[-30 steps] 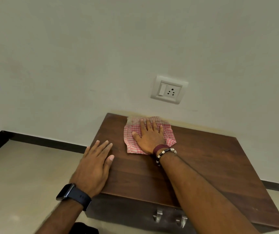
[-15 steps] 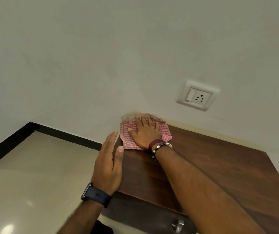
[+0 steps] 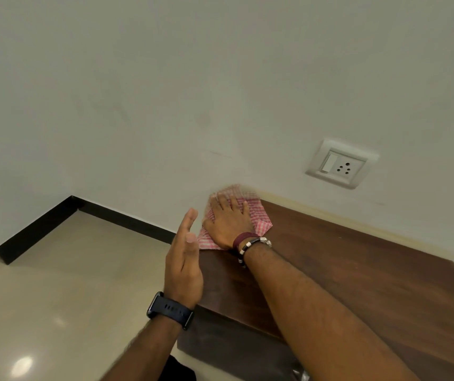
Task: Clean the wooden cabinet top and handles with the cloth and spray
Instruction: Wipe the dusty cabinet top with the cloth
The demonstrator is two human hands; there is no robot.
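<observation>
The right hand (image 3: 230,220) lies flat, palm down, on the pink checked cloth (image 3: 235,207) at the cabinet top (image 3: 344,270) far left corner, against the wall (image 3: 165,92). The left hand (image 3: 183,264) stands edge-on, fingers straight, beside the cabinet top left edge.

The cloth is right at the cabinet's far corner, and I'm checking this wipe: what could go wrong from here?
1. The cloth overhangs the cabinet top at its corner, so the right hand could push it off onto the floor.
2. It touches the wall and may smear it.
</observation>
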